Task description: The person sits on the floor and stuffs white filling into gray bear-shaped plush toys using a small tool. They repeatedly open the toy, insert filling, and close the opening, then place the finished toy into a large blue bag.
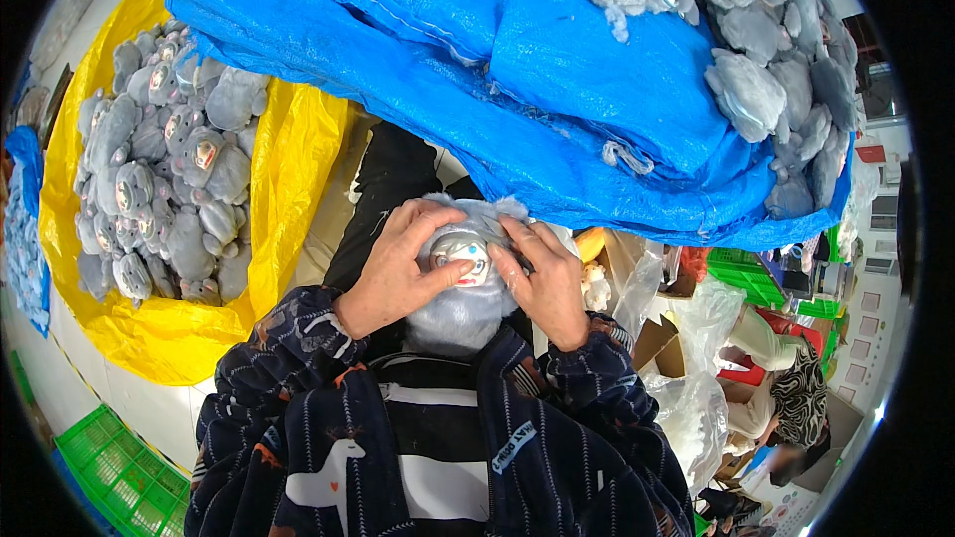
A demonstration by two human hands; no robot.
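A light grey plush toy (456, 318) rests against my lap, its small eared head toward the far side. Set into its front is a pale, shiny doll face (462, 261) with a painted eye and red lips. My left hand (400, 267) grips the toy from the left, the thumb pressing beside the face and the fingers over the fur above. From the right, my right hand (542, 276) holds it too, fingertips bent onto the fur at the face's edge. Fur and fingers hide part of the face's rim.
At left stands a yellow sack (298, 154) full of similar grey toys. A large blue sack (607, 89) spreads across the far side with more toys on it. Green crates (124, 477), a cardboard box (661, 346) and clear plastic bags (686, 418) lie around. Another person (796, 398) is at right.
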